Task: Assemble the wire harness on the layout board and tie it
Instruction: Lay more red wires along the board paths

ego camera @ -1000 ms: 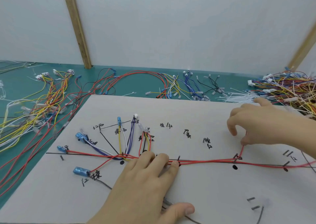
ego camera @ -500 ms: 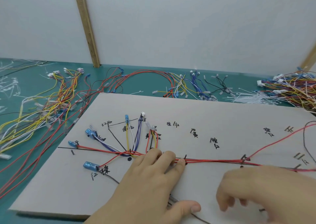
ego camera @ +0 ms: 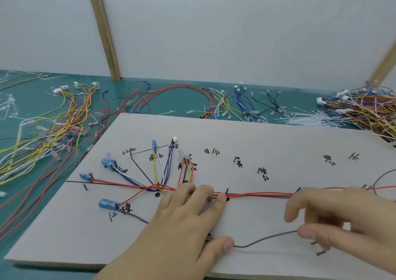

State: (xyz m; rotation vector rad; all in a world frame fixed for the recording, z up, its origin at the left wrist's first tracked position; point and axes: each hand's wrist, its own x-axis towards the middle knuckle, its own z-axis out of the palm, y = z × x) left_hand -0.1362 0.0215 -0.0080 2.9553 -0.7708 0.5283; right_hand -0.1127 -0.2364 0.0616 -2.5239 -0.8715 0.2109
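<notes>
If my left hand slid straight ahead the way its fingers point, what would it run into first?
Your left hand already has its fingertips on the red wire bundle. Beyond that lies bare layout board, with only handwritten marks, so the way looks free, though depth is hard to judge.

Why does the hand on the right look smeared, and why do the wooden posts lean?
Head view: the right hand is motion-blurred; the left hand and board are sharper. The wide lens tilts the posts. Light is soft and even, no glare.
</notes>
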